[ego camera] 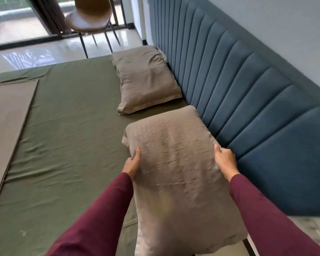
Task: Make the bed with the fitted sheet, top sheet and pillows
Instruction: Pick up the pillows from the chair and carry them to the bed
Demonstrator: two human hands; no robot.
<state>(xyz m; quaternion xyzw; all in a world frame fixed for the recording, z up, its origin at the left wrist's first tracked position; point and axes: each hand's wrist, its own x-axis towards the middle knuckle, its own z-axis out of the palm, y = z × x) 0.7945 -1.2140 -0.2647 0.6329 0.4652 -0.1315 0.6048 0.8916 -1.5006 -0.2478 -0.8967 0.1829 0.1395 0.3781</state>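
Observation:
I hold a taupe pillow (pixel 175 163) above the near end of the bed, close to the headboard. My left hand (pixel 133 163) grips its left side with the thumb on top. On the opposite side my right hand (pixel 224 160) grips the pillow's edge. A second taupe pillow (pixel 146 78) lies flat on the bed farther along, against the headboard. A green fitted sheet (pixel 68 126) covers the mattress, with some wrinkles. A taupe top sheet (pixel 6 115) lies spread on the left part of the bed.
A blue padded headboard (pixel 248 89) runs along the right under a grey wall. A brown chair (pixel 91 17) stands on the glossy floor beyond the bed, near a glass door (pixel 11 21). A marbled surface (pixel 310 230) shows at bottom right.

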